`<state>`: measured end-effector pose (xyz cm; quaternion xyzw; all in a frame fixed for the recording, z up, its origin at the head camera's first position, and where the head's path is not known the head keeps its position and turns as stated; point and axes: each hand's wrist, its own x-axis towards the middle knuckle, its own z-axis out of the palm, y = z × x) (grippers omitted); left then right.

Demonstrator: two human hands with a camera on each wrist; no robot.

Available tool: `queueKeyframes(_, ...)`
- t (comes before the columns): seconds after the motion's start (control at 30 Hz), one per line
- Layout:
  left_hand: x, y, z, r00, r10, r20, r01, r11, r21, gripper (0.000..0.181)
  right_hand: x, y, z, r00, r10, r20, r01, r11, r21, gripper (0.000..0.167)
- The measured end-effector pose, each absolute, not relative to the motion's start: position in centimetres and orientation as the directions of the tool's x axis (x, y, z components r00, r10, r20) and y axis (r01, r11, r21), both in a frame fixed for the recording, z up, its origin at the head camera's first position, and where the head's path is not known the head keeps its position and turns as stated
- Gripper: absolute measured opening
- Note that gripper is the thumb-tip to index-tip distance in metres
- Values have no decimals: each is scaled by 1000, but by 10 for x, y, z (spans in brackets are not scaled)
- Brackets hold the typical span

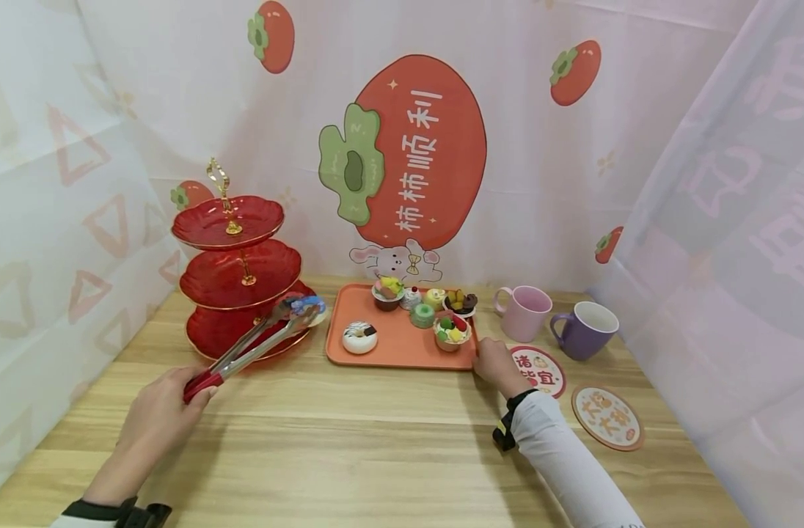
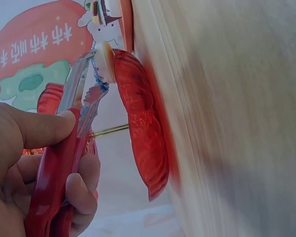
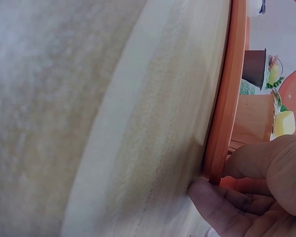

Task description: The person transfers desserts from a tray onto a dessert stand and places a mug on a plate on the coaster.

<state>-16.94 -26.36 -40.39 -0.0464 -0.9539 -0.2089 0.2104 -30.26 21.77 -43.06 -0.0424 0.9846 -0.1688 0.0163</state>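
Observation:
My left hand (image 1: 161, 411) grips a pair of metal tongs (image 1: 260, 341) by their red handles. At the tongs' tips is a round, pale pastry (image 1: 319, 317) with blue on it, by the right rim of the bottom plate of a red three-tier stand (image 1: 240, 275). In the left wrist view the pastry (image 2: 106, 63) appears at the plate's edge; whether it rests there I cannot tell. My right hand (image 1: 497, 363) pinches the front right corner of an orange tray (image 1: 402, 356) between thumb and fingers. A white doughnut (image 1: 359, 337) and several small cakes (image 1: 451, 331) stand on the tray.
Right of the tray stand a pink mug (image 1: 524, 314) and a purple mug (image 1: 585, 331). Two round coasters lie in front of them, a red-rimmed one (image 1: 550, 374) beside my right hand and an orange-rimmed one (image 1: 607, 418). A printed cloth (image 1: 541, 183) hangs behind.

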Motion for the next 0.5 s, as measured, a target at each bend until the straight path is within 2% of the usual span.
queueKeyframes(0.2, -162, -272, -407, -915, -24, 403, 147, 910, 388, 29, -302, 216, -431, -996, -85, -39, -67, 941, -332, 6)
queueKeyframes(0.5, -156, -280, -408, -917, -32, 398, 135, 914, 384, 30, -302, 218, -432, -996, -95, -1, -89, 943, -320, 9)
